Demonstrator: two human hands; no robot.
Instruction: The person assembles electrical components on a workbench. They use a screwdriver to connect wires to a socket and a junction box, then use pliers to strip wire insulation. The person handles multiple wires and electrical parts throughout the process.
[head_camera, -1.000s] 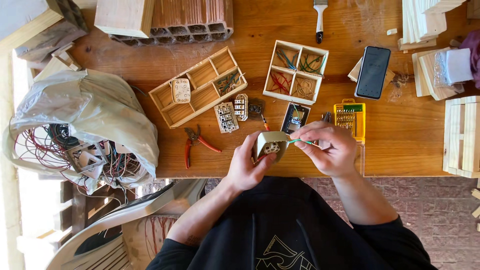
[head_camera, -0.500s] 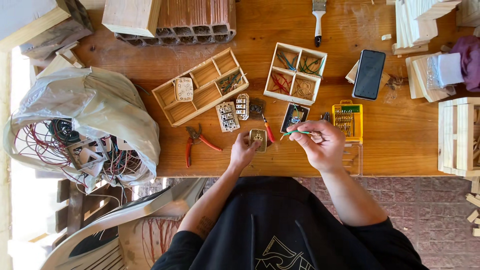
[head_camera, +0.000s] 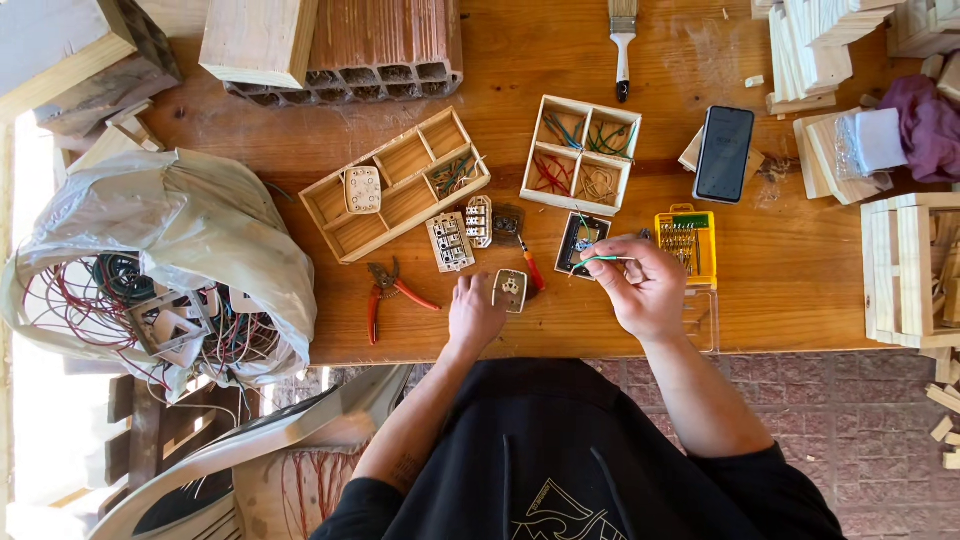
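Observation:
My left hand (head_camera: 474, 312) rests on the wooden table (head_camera: 780, 290), its fingers touching a small beige socket part (head_camera: 511, 290) lying flat near the front edge. My right hand (head_camera: 642, 290) pinches a short green wire (head_camera: 600, 259) just above the table, close to a dark switch module (head_camera: 581, 243). A red-handled screwdriver (head_camera: 530, 268) lies between the two hands. Two other switch modules (head_camera: 450, 241) (head_camera: 479, 220) lie just beyond my left hand.
Red-handled pliers (head_camera: 386, 295) lie left of my left hand. Two wooden divided trays (head_camera: 395, 185) (head_camera: 584, 154) hold wires and parts. A yellow bit case (head_camera: 687, 243), a phone (head_camera: 724, 153), a brush (head_camera: 622, 45), a brick (head_camera: 350, 45), wood pieces and a bag of wires (head_camera: 160, 280) surround them.
Both hands came down from in front of my chest to the table. The left hand set the beige socket part down; the right hand drew the green wire away from it.

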